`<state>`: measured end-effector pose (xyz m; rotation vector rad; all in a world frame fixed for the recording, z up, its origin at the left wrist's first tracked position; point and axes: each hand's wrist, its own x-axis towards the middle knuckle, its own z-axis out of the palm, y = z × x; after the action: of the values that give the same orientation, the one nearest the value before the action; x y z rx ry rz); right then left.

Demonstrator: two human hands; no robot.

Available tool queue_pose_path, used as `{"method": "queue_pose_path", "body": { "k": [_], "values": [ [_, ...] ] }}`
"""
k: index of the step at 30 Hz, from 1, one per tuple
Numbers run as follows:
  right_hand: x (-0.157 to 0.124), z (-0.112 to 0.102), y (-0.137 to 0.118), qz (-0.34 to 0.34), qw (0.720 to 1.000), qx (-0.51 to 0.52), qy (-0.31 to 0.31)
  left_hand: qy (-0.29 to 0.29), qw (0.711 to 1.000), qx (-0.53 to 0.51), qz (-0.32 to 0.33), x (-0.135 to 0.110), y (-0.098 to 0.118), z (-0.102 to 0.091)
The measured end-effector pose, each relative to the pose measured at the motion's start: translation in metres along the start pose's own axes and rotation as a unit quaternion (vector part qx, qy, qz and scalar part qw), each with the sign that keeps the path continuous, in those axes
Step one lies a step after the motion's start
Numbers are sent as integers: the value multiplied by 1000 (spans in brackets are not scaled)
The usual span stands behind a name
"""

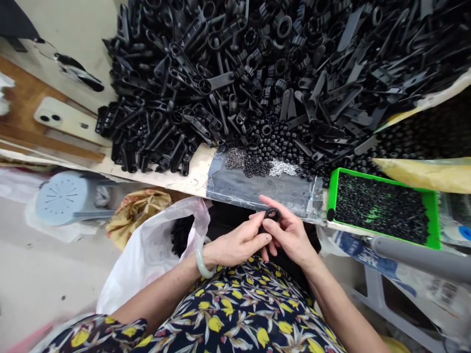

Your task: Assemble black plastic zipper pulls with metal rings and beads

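In front of my body, over the table's near edge, my left hand [238,241] and my right hand [294,238] meet around a small black plastic part with a ring-shaped end [273,214]. Fingers of both hands pinch it, and they hide most of its body. The right index finger stretches away past the ring. Just beyond the hands lie a small pile of silvery pins [284,168], a pile of tiny springs or screws [236,159], too small to tell, and many round black beads [274,142].
A large heap of black plastic handle-like parts [191,63] covers the table, with flat black strips [349,73] at right. Near the right edge stands a green tray [333,193] of tiny black pieces. A white bag [136,264], blue stool [62,198], phone [69,117] and keys [79,71] lie left.
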<state>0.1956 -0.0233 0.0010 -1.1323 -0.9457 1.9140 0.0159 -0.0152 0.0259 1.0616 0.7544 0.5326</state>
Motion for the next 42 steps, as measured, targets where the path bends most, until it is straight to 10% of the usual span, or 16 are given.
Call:
{"method": "queue_pose_path", "body": {
  "k": [5, 15, 22, 29, 35, 42],
  "values": [
    [7, 5, 7, -19, 1000, 8, 17, 76, 996, 31, 20, 1, -9, 5],
    [11, -3, 5, 8, 997, -13, -80, -33, 999, 27, 19, -8, -14, -22],
    [8, -3, 20, 16, 998, -9, -57, -2, 987, 155, 31, -13, -15, -13],
    [18, -14, 10, -9, 994, -54, -90, 17, 998, 55, 25, -7, -20, -6],
    [24, -16, -4, -182, 964, -193, -24, 111, 987, 86, 80, 1, -22, -18],
    [21, -9, 4, -97, 993, -73, 3, 97, 990, 96, 30, -2, -21, -19]
  ]
}}
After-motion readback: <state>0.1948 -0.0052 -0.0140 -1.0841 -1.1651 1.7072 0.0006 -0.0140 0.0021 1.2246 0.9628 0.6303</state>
